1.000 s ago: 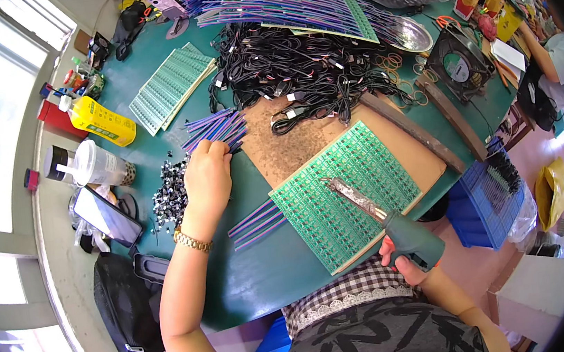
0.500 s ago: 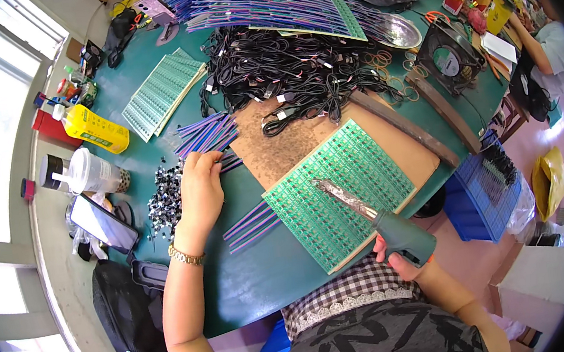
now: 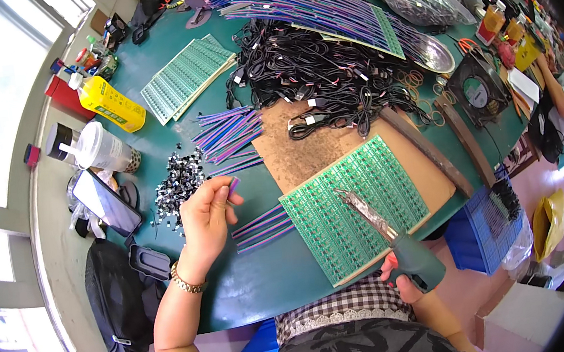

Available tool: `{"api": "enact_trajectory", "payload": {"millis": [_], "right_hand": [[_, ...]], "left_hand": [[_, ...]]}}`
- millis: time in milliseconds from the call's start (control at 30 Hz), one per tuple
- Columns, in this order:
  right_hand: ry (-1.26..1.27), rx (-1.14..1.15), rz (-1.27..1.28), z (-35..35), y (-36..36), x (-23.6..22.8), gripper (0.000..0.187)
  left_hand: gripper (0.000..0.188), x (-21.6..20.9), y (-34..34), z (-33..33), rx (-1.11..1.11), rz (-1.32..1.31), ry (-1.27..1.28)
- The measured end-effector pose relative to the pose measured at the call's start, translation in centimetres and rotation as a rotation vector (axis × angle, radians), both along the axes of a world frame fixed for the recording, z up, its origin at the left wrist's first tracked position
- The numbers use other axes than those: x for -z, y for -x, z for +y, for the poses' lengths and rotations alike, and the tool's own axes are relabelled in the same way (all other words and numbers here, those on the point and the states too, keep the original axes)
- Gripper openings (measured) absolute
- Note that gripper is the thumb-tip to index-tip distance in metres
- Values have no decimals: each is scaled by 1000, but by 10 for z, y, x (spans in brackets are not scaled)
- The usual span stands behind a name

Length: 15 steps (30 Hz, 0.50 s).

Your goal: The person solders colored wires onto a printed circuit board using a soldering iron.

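Observation:
My left hand (image 3: 205,219) is pinched shut on a wire strip (image 3: 233,186), a purple-and-blue piece of which shows at the fingertips. It hovers between a heap of small black-and-silver connectors (image 3: 175,181) and the sheet of green circuit boards (image 3: 363,212). My right hand (image 3: 405,279) grips a soldering gun (image 3: 415,261) by its dark green handle. The gun's foil-wrapped barrel reaches over the sheet, tip close above the boards; whether it touches I cannot tell. A bundle of wire strips (image 3: 227,133) lies beyond my left hand, and several more strips (image 3: 263,228) lie beside the sheet's left edge.
Cardboard (image 3: 296,143) lies under the sheet. Black cables (image 3: 311,68) are piled behind, with two dark bars (image 3: 466,144) and a fan (image 3: 479,91) to the right. More board sheets (image 3: 187,75), a yellow bottle (image 3: 110,104), a cup (image 3: 101,148) and a phone (image 3: 105,203) stand left.
My left hand has drawn back from the wire bundle toward me, now with a wire strip in its fingers. My right hand still holds the soldering gun over the boards. The whole view has shifted slightly.

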State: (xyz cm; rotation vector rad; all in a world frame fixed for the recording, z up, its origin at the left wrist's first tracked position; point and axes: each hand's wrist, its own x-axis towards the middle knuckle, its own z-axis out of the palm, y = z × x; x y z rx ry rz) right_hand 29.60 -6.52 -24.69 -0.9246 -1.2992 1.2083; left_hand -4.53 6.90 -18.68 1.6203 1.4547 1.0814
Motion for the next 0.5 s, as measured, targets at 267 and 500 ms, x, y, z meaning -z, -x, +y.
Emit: {"api": "enact_trajectory", "payload": {"millis": [267,500], "right_hand": [[72,12,-55,-2,-2,2,37],[52,4,-99,-4,-2,0,43]], "left_hand": [[11,11,-3,8,-112,174,-148],[12,24,-4,9,-86,60,-118]]}}
